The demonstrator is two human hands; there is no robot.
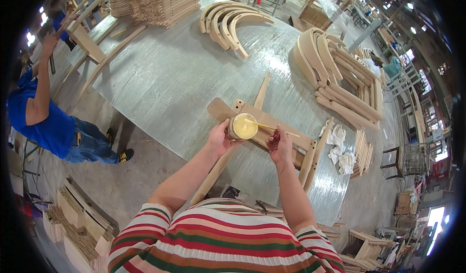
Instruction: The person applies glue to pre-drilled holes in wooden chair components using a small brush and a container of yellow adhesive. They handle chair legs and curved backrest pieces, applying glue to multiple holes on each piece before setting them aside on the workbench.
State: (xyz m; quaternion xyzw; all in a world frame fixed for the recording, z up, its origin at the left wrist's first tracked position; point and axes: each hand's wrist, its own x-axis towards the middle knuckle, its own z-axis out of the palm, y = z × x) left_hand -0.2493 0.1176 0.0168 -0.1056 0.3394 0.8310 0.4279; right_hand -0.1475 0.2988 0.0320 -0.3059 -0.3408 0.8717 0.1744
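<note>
My left hand point(220, 139) is wrapped round the side of a small round container point(244, 127) of pale yellow, creamy stuff, perhaps glue. Between the fingers of my right hand point(280, 146) is a thin wooden stick point(264, 126), its far end dipped into the container. Under both hands lies a wooden frame point(296, 138) with rails and legs, some with dark drilled holes. One long leg point(262, 91) points away from me, and a curved flat part point(221, 110) sticks out at the left. The container hides part of the frame.
The frame rests on a shiny grey worktable point(160, 88). Curved wooden parts point(233, 23) and stacked slats point(165, 3) stand at the back. More frame parts point(340, 74), white rags point(342, 149) and short sticks point(363, 152) lie right. A person in blue point(51, 122) works at left.
</note>
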